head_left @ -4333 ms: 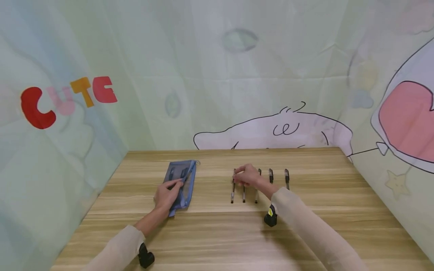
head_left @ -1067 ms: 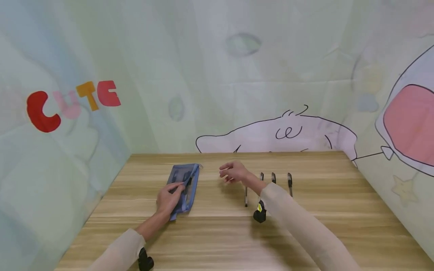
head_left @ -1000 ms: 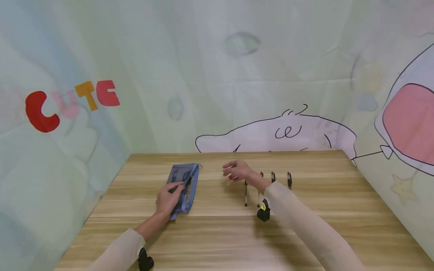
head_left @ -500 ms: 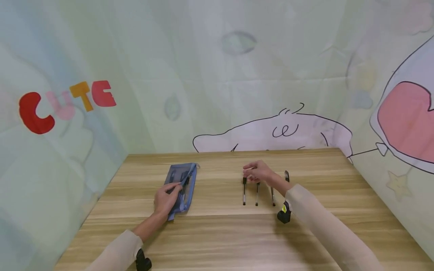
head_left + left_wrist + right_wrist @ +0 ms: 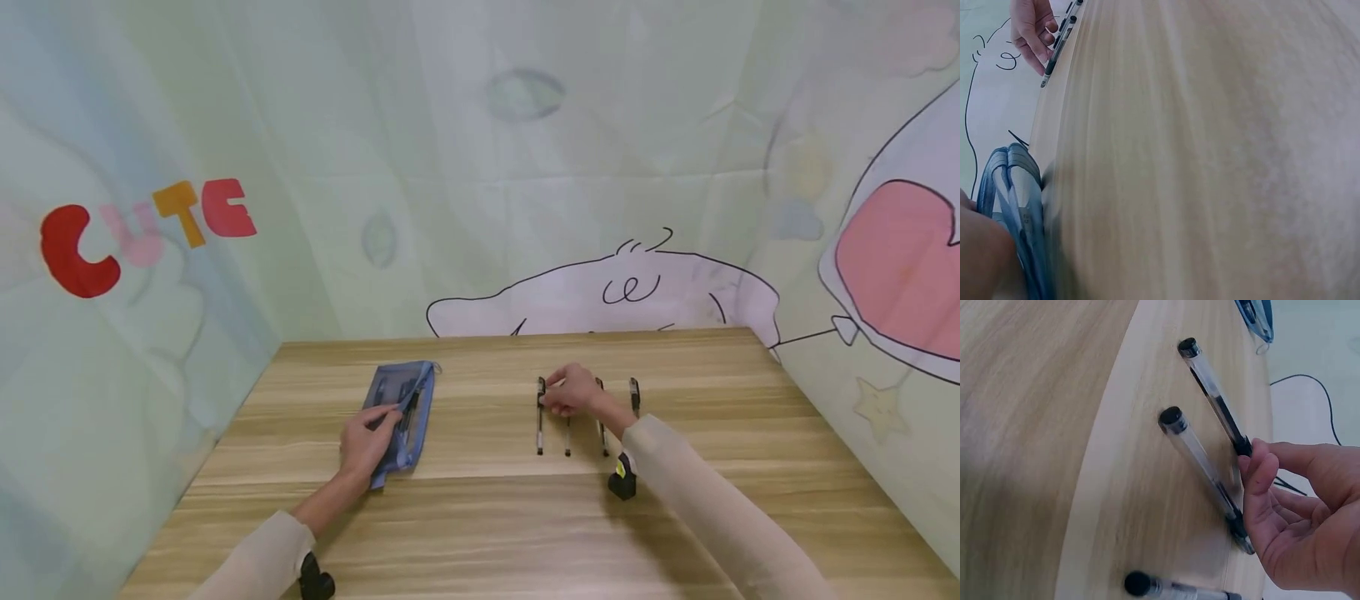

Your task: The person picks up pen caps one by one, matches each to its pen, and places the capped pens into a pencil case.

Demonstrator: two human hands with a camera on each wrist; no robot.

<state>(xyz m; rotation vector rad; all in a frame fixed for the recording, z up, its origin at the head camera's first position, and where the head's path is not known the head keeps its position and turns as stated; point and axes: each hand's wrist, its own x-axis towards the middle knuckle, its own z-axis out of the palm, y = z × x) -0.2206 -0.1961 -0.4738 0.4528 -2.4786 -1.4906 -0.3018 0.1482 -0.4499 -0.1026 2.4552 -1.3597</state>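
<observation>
In the head view a blue mesh zip pencil case (image 5: 422, 421) lies on the left of the table. My left hand (image 5: 367, 442) pinches the edge of its opening, and dark pens (image 5: 409, 408) show inside. Right of it, several clear-barrelled gel pens with black caps lie in a row. My right hand (image 5: 572, 392) is at the leftmost pen (image 5: 540, 429); in the right wrist view, thumb and forefinger pinch that pen (image 5: 1216, 400) near its cap. A second pen (image 5: 1200, 459) lies under the hand. Part of the case (image 5: 1019, 212) shows in the left wrist view beside the left hand.
Another pen (image 5: 603, 437) and the rightmost pen (image 5: 635, 393) lie to the right of the right hand, partly behind the hand and forearm. The wooden table (image 5: 480, 525) ends at a printed cloth backdrop (image 5: 465, 167) at the back and sides.
The former leftmost pen has gone from the row, and a pen now shows in the case's opening. My right hand has moved right to the present leftmost pen. The left hand keeps its hold.
</observation>
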